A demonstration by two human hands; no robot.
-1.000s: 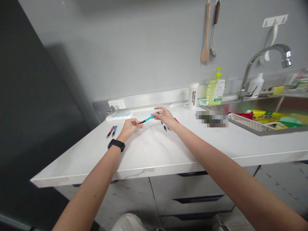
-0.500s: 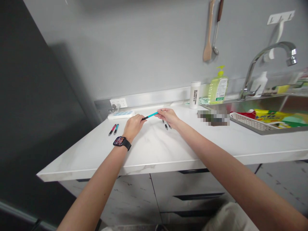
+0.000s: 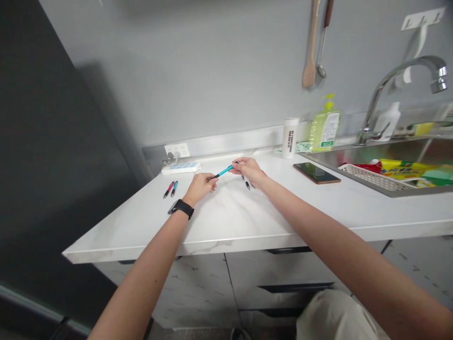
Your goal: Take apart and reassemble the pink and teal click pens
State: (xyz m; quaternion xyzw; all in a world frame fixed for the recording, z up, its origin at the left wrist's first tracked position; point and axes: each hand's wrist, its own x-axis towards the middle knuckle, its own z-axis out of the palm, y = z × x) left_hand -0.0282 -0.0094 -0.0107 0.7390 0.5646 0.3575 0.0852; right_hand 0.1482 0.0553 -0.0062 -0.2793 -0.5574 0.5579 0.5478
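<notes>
Both of my hands hold one teal pen (image 3: 222,172) just above the white countertop (image 3: 247,212). My left hand (image 3: 201,185), with a black watch on its wrist, pinches the pen's dark lower end. My right hand (image 3: 247,169) grips the upper end. Under my right hand lie more pens (image 3: 247,183), partly hidden. A red pen (image 3: 168,190) and another teal pen (image 3: 174,188) lie side by side to the left of my left hand.
A white power strip (image 3: 181,167) sits by the wall socket. A white canister (image 3: 290,138), a green soap bottle (image 3: 324,128) and a phone (image 3: 316,173) stand right of my hands. Further right are the sink (image 3: 399,153), tap and a white basket (image 3: 368,175) with packets.
The view has shifted a little; my hands still hold the teal pen between them. My left wrist has turned, so the watch face no longer shows.
</notes>
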